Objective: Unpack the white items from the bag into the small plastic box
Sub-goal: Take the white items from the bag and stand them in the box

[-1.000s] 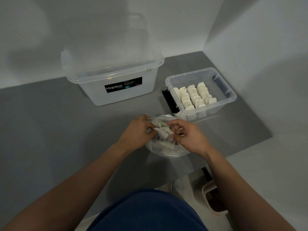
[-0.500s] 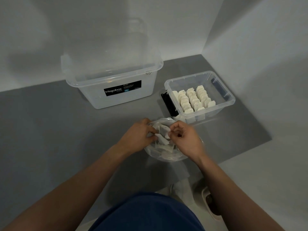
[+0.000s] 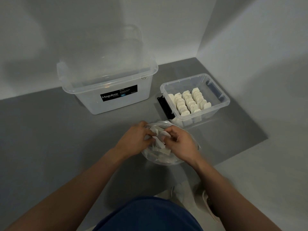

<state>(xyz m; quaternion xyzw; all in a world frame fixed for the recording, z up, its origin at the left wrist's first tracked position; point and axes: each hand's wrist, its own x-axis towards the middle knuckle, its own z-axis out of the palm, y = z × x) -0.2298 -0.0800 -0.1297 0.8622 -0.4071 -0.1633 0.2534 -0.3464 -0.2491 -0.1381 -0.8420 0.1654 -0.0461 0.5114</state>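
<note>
Centrally, on a grey mat point(image 3: 50, 130), grips the mouth of a clear bag point(image 3: 155, 160) with the left hand point(image 3: 135, 139), fingers curled on the plastic. Pinches one of the white items point(image 3: 157, 142) inside with the right hand point(image 3: 180, 144), fingertips closed on it. Just behind, rightward: small plastic box point(image 3: 213, 114) holding three rows more.
</note>
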